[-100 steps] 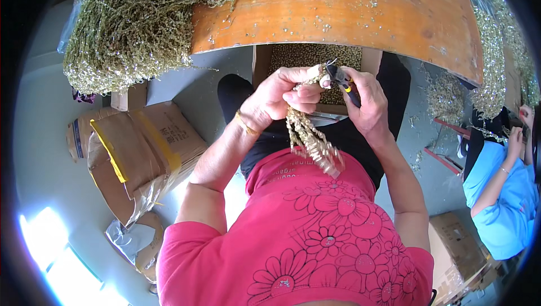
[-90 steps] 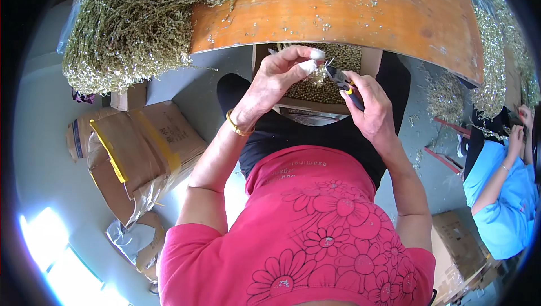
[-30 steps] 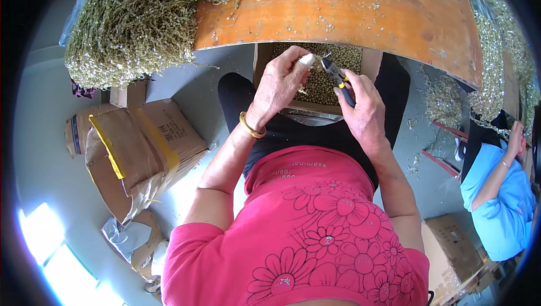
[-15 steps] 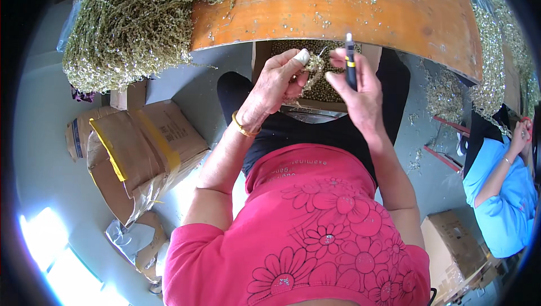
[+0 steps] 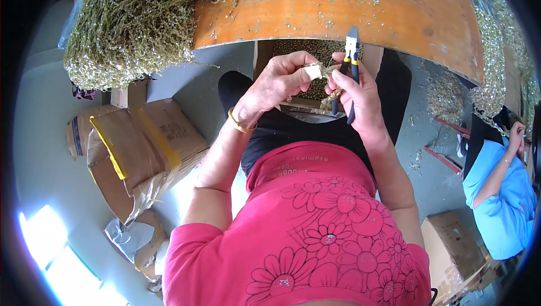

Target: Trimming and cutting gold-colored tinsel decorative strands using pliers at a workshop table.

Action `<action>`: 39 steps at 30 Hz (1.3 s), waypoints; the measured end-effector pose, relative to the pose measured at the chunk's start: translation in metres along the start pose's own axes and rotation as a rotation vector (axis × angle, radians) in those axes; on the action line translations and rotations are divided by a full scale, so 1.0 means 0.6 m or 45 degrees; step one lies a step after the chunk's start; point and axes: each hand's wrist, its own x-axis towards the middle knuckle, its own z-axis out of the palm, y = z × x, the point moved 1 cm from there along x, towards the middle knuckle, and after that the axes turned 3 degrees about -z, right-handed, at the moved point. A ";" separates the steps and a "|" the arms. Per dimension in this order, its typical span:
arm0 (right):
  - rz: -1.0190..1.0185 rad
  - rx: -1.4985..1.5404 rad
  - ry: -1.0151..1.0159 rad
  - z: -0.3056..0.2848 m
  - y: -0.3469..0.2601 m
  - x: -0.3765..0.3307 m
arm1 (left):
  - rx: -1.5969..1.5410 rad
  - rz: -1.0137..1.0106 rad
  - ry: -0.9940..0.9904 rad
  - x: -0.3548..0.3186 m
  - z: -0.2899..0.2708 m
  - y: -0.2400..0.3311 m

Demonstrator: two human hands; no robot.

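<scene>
My left hand (image 5: 276, 83) is closed in a pinch on a gold glittery strand (image 5: 327, 103), above an open box of small gold beads (image 5: 298, 49). White wrapping covers the tip of its thumb. Close beside it, my right hand (image 5: 363, 97) is closed round wire cutters (image 5: 353, 52) with black and yellow handles, jaws pointing away from me. The fingertips of that hand also meet the strand, which dangles between both hands. Whether the right fingertips grip it firmly is hard to tell.
An orange wooden table (image 5: 366, 7) curves across the far side. Gold glittery sprays (image 5: 129, 29) are heaped at its left end. Cardboard boxes (image 5: 163, 137) stand on the floor at left, another (image 5: 453, 244) at lower right. A co-worker in a blue top (image 5: 496, 199) sits at far right.
My hands have come together at the strand. The right hand's cutters have turned to show both handles, spread apart, and its fingertips now reach the strand.
</scene>
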 end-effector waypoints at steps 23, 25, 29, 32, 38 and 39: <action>0.157 0.123 -0.031 -0.003 -0.008 0.013 | -0.056 0.250 0.161 0.005 0.016 -0.015; 0.147 0.123 -0.011 -0.003 -0.004 0.013 | -0.224 0.165 0.067 0.009 0.015 -0.016; 0.092 0.029 0.040 -0.003 -0.007 0.010 | -0.131 -0.036 0.075 0.002 0.023 -0.016; -0.040 -0.141 0.034 0.006 -0.009 0.007 | -0.216 -0.104 0.011 -0.003 0.020 -0.009; -0.055 -0.200 0.041 0.005 -0.006 0.009 | -0.223 -0.003 0.148 0.002 0.028 -0.017; -0.054 -0.200 0.040 0.008 -0.009 0.008 | -0.224 -0.004 0.149 0.003 0.034 -0.015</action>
